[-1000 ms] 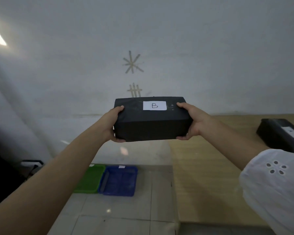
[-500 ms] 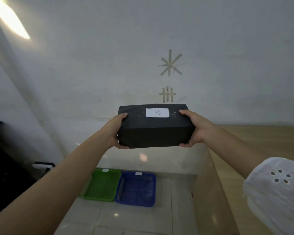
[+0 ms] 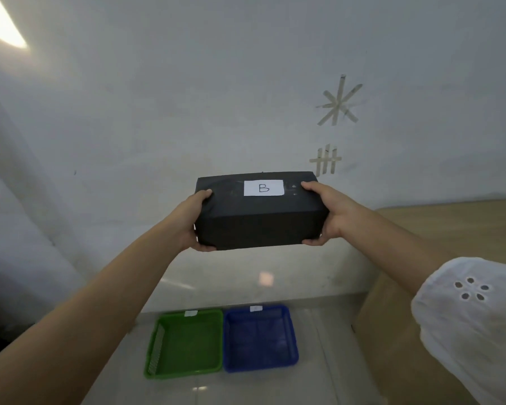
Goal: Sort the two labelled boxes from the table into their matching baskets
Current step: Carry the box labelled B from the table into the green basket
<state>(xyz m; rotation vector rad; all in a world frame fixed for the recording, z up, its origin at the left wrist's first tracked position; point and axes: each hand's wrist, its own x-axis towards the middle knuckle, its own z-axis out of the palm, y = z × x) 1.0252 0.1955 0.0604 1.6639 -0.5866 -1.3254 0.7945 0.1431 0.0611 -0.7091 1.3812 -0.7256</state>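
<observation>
A black box (image 3: 257,223) with a white label reading "B" is held in the air at arm's length, level, in front of the wall. My left hand (image 3: 192,220) grips its left end and my right hand (image 3: 329,214) grips its right end. Far below on the floor stand a green basket (image 3: 187,343) and a blue basket (image 3: 260,337) side by side, each with a small white label on its far rim; the writing is too small to read. The second box is out of view.
The wooden table (image 3: 450,229) lies to the right, its edge dropping down beside the blue basket. A white wall (image 3: 187,112) with tape marks faces me. The floor is pale glossy tile (image 3: 319,387). Dark furniture sits at the far left.
My view has swung left, away from the table. The box stays held in both hands, and the baskets now sit nearer the middle below it. The second box has left the view.
</observation>
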